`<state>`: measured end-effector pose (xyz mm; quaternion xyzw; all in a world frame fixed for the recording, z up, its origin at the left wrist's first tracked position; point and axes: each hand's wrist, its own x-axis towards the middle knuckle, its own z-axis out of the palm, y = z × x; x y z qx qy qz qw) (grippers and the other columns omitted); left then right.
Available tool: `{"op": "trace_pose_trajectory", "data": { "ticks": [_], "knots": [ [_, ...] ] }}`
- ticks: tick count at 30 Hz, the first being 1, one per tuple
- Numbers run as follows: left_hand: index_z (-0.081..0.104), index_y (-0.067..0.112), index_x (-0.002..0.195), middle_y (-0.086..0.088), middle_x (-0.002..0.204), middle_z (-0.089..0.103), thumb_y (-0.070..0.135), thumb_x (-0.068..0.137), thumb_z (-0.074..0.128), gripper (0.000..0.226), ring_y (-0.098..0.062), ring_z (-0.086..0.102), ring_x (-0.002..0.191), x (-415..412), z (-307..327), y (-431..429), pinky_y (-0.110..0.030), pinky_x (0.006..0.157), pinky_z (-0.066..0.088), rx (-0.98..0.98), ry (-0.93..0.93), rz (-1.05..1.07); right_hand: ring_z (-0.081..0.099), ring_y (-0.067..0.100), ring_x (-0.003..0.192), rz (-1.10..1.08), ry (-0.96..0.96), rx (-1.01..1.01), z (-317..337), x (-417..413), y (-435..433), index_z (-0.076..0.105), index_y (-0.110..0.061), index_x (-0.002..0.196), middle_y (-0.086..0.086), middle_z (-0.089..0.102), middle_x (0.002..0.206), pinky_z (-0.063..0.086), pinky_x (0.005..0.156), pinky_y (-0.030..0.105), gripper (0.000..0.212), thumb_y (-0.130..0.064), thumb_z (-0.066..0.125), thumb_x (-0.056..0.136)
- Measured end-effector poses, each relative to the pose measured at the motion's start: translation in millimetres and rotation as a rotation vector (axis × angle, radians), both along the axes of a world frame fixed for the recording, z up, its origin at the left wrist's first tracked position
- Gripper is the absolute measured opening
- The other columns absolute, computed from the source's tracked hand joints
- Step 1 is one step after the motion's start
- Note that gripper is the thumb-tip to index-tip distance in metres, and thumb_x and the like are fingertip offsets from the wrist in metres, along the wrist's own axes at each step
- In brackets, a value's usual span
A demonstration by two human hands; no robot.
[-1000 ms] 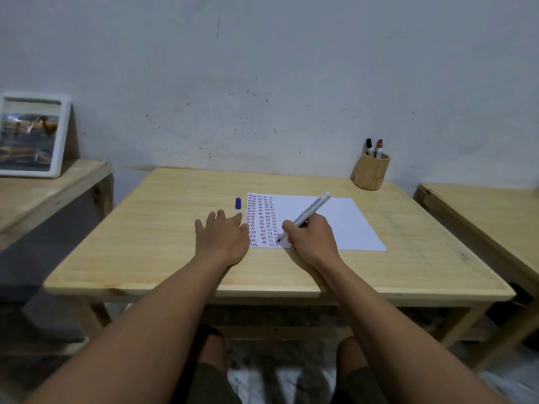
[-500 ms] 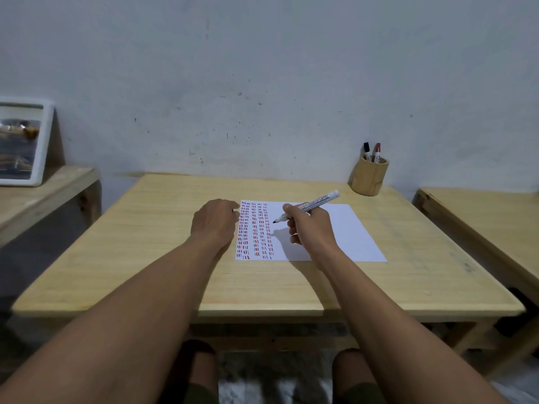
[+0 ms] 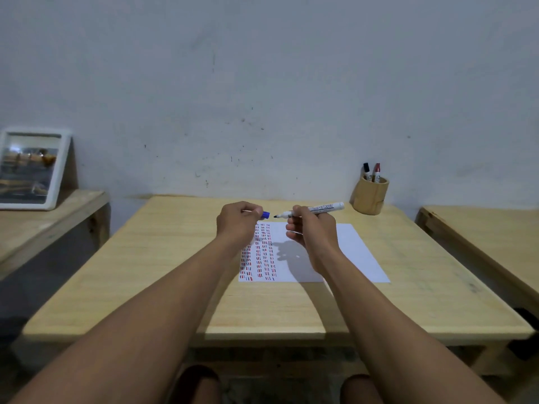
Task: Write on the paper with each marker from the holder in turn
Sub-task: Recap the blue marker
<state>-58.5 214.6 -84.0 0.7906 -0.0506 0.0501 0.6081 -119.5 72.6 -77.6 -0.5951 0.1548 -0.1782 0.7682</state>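
Observation:
Above the paper (image 3: 350,252), my right hand (image 3: 312,228) grips a white marker (image 3: 320,209) held level, its bare tip pointing left. My left hand (image 3: 237,223) pinches the blue cap (image 3: 265,215), whose open end faces that tip with a small gap between them. The white sheet lies on the wooden table (image 3: 145,272) and bears columns of short red and blue strokes on its left part. A round wooden holder (image 3: 369,198) stands at the back right with a black marker (image 3: 366,170) and a red marker (image 3: 377,170) upright in it.
A framed picture (image 3: 29,167) leans against the wall on a lower wooden table at the left. Another wooden table (image 3: 481,237) stands close on the right. My knees show under the front edge of the table.
My right hand lifted the marker off the paper and turned it level. My left hand picked the blue cap up from the table and raised it in front of the tip.

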Motion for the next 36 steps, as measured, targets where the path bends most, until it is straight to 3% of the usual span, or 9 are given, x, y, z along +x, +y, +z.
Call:
{"op": "trace_pose_trajectory", "data": {
  "ticks": [5,11,18,21,24,27,29,32,36],
  "knots": [
    [0.074,0.024,0.086,-0.006,0.101,0.079,0.027,0.095,0.066,0.012,-0.017,0.065,0.082,-5.9,9.4,-10.7,-0.031,0.072,0.048,-0.096,0.068,-0.091,0.063,0.016,0.06,-0.016,-0.042,0.008,10.4,-2.2,-6.3,0.07,0.003,0.095,0.012,0.064,0.078,0.058,0.059,0.024,0.017,-0.011,0.062,0.093],
    [0.075,0.011,0.106,0.001,0.088,0.077,0.021,0.099,0.063,0.017,-0.013,0.062,0.08,-20.1,25.0,-21.5,-0.025,0.065,0.047,-0.193,0.126,-0.184,0.064,0.017,0.06,0.01,-0.089,0.053,16.0,-7.0,-12.8,0.07,0.002,0.088,0.013,0.066,0.075,0.06,0.064,0.025,0.016,-0.013,0.066,0.094],
    [0.077,0.011,0.1,0.003,0.082,0.077,0.02,0.097,0.067,0.014,-0.014,0.063,0.081,-22.9,34.4,-25.2,-0.025,0.07,0.051,-0.213,0.09,-0.187,0.064,0.01,0.062,0.039,-0.05,0.095,21.6,-14.2,-18.0,0.07,-0.006,0.085,0.003,0.066,0.072,0.058,0.063,0.022,0.016,-0.018,0.068,0.096],
    [0.078,0.014,0.097,0.001,0.085,0.078,0.021,0.096,0.068,0.013,-0.015,0.063,0.082,-22.8,34.3,-28.1,-0.033,0.079,0.055,-0.161,0.03,-0.172,0.065,0.013,0.063,-0.036,-0.002,0.243,23.2,-12.9,-16.2,0.071,0.003,0.096,0.008,0.068,0.076,0.06,0.061,0.02,0.015,-0.012,0.073,0.093],
    [0.078,0.021,0.086,0.001,0.087,0.079,0.023,0.094,0.068,0.013,-0.016,0.064,0.08,-21.6,36.6,-33.7,-0.042,0.087,0.056,-0.079,-0.035,-0.132,0.071,0.015,0.059,-0.188,0.013,0.271,23.4,-8.0,-13.5,0.047,0.008,0.137,0.014,0.073,0.082,0.06,0.056,0.021,0.063,-0.007,0.079,0.085],
    [0.079,0.019,0.088,0.0,0.086,0.078,0.024,0.094,0.066,0.015,-0.018,0.058,0.072,-23.8,42.8,-38.7,-0.036,0.071,0.054,-0.01,-0.09,-0.111,0.071,0.018,0.063,-0.216,0.033,0.106,21.4,-5.2,-18.7,0.009,-0.012,0.156,0.011,0.073,0.083,0.064,0.069,0.028,0.097,-0.011,0.076,0.086],
    [0.081,0.016,0.096,-0.001,0.086,0.076,0.024,0.095,0.065,0.017,-0.017,0.057,0.069,-23.9,47.8,-41.8,-0.024,0.058,0.045,0.046,-0.139,-0.096,0.071,0.021,0.067,-0.176,0.072,-0.065,23.6,-7.5,-23.3,0.028,-0.014,0.152,0.015,0.072,0.092,0.064,0.077,0.036,0.074,-0.014,0.069,0.091],
    [0.081,0.015,0.098,-0.005,0.091,0.077,0.023,0.095,0.066,0.017,-0.016,0.06,0.072,-21.0,56.1,-48.0,-0.018,0.056,0.042,0.111,-0.204,-0.096,0.075,0.024,0.075,-0.153,0.14,-0.386,25.0,-10.0,-33.5,0.062,-0.007,0.121,0.014,0.072,0.094,0.065,0.074,0.042,0.029,-0.014,0.058,0.092],
    [0.081,0.017,0.094,-0.004,0.087,0.077,0.024,0.096,0.065,0.018,-0.017,0.058,0.07,-18.4,70.8,-65.1,-0.018,0.057,0.041,0.146,-0.272,-0.121,0.073,0.028,0.076,-0.186,0.132,-0.774,29.4,-12.0,-47.8,0.058,-0.021,0.097,0.006,0.071,0.086,0.061,0.072,0.051,0.012,-0.024,0.061,0.086]
  ]
}}
